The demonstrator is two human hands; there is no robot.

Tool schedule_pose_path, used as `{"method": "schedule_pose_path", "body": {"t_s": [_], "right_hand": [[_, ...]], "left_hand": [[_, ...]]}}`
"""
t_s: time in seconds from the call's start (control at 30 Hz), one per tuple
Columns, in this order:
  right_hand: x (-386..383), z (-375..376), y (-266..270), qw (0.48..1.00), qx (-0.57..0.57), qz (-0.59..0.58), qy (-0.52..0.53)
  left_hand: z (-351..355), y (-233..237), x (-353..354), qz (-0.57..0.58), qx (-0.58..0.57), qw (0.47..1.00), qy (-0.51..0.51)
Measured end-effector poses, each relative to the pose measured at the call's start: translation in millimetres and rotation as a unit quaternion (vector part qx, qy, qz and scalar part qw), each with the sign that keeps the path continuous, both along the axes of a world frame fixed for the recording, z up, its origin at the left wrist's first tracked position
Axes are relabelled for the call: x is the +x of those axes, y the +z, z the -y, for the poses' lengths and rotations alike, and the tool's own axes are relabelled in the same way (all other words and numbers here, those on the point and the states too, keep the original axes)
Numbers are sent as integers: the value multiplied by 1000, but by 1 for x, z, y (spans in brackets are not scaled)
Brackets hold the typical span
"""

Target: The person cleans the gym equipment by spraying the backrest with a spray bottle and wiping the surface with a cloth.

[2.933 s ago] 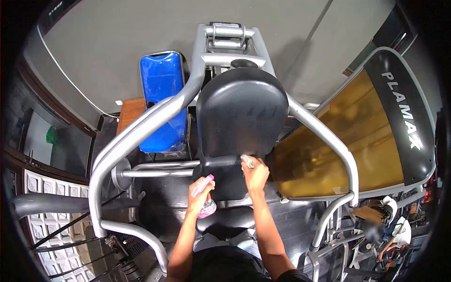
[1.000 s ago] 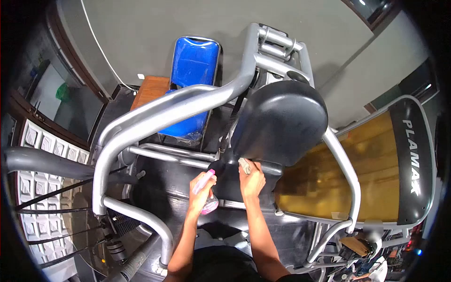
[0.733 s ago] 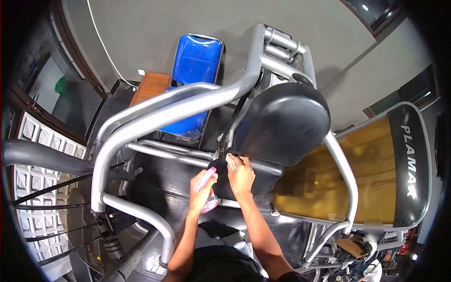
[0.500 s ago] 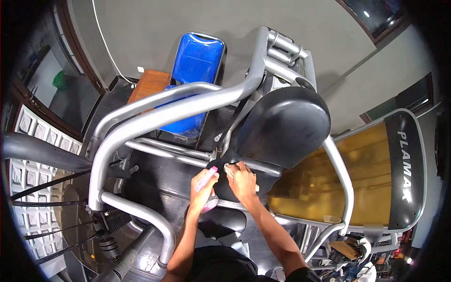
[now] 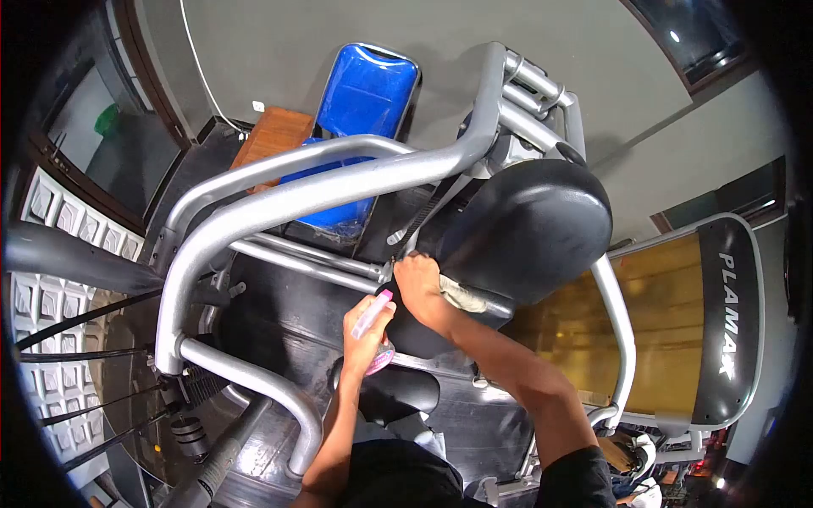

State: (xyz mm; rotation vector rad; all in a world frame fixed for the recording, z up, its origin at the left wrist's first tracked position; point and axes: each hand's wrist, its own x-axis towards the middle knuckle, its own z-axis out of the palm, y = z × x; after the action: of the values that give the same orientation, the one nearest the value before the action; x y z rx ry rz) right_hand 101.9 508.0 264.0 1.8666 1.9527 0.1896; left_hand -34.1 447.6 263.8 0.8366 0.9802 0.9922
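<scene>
My left hand [image 5: 359, 340] is wrapped round a spray bottle [image 5: 381, 359] with a pink and white trigger head and clear pinkish body, held over the front of the black padded seat [image 5: 423, 337]. A pale cloth [image 5: 462, 296] sticks out to the right from under my right hand [image 5: 417, 281], whose fingers are curled over it. That hand presses at the seat's back left edge, close to a metal bracket. Behind it rises the black padded backrest [image 5: 529, 227] of the gym machine. My right fingertips are hidden.
A thick silver frame tube [image 5: 339, 190] arches across the left and over to the machine's top. Behind it stand a blue chair [image 5: 360, 93] and a wooden table [image 5: 275, 135]. On the right is a yellow panel [image 5: 627, 322] lettered PLAMAX. Black cables [image 5: 97, 357] run at lower left.
My right hand has moved forward and slightly left across the seat, and more of the cloth now shows behind it. The left hand keeps the spray bottle nearly in place.
</scene>
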Motion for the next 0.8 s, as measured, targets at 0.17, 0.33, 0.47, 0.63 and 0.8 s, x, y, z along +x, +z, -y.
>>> {"method": "schedule_pose_path", "body": {"t_s": [0.17,0.33,0.47,0.63,0.8], "right_hand": [[6,-25,-18,1000,2,2,-27],[10,-41,-20,998,-37,11,-49],[9,-21,-25,999,2,45,0],[2,16,-3,999,-10,12,34],[2,11,-9,999,-22,1,50]], "left_hand": [[-2,-1,-3,-29,2,1000,4],[-2,-3,-7,-36,-19,999,-8],[-1,-3,-7,-22,-12,1000,9],[1,-9,-10,-5,-18,1000,24],[0,-10,-10,-5,-28,999,18]]}}
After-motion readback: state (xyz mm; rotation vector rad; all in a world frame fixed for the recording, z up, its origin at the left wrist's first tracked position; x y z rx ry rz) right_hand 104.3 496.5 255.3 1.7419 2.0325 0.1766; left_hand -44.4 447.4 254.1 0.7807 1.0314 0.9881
